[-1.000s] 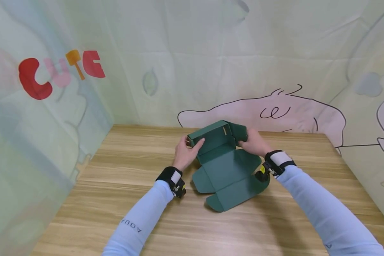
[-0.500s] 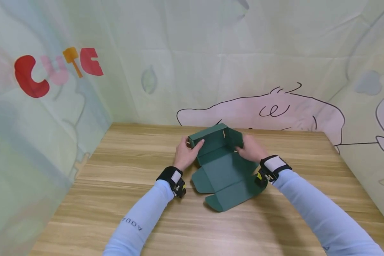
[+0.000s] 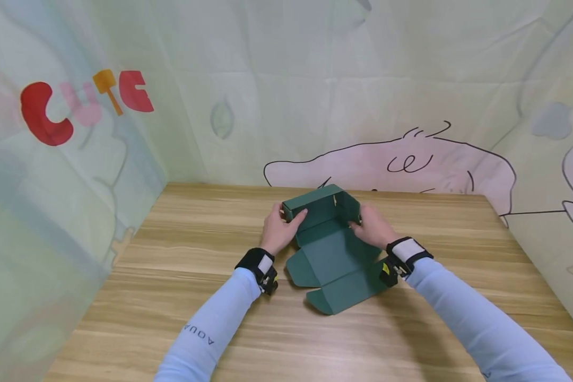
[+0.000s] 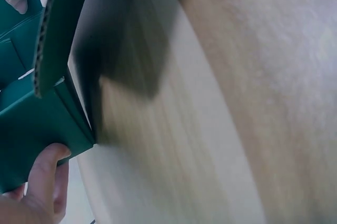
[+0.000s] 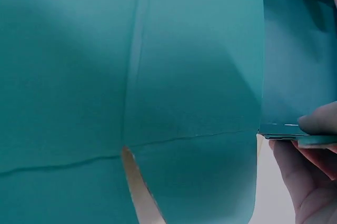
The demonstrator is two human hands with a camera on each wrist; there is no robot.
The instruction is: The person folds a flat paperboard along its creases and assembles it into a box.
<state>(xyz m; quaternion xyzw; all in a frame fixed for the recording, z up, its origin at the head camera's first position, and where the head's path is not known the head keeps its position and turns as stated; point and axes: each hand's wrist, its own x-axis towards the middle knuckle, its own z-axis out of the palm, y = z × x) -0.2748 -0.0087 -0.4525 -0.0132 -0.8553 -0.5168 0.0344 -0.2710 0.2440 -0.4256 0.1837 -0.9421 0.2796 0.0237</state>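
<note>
A green cardboard box (image 3: 334, 254), partly folded, lies on the wooden table with its back wall raised and its front panel and side flaps spread flat. My left hand (image 3: 279, 231) grips the left corner of the raised wall, thumb on the inner side. In the left wrist view the left thumb (image 4: 50, 166) presses on green card beside a corrugated edge. At the right end, my right hand (image 3: 374, 228) pinches the upright side wall (image 3: 348, 207). The right wrist view has that wall's edge between the right thumb (image 5: 321, 119) and fingers.
The wooden table (image 3: 196, 233) extends around the box on all sides. Behind it hangs a printed cloth backdrop (image 3: 315, 95), which also closes off the left and right. Wrist cameras on black straps (image 3: 258, 262) sit low beside the card.
My right hand has moved left and slightly toward me, bringing the right side wall inward. The left hand keeps its grip almost in place. The raised wall has dropped slightly.
</note>
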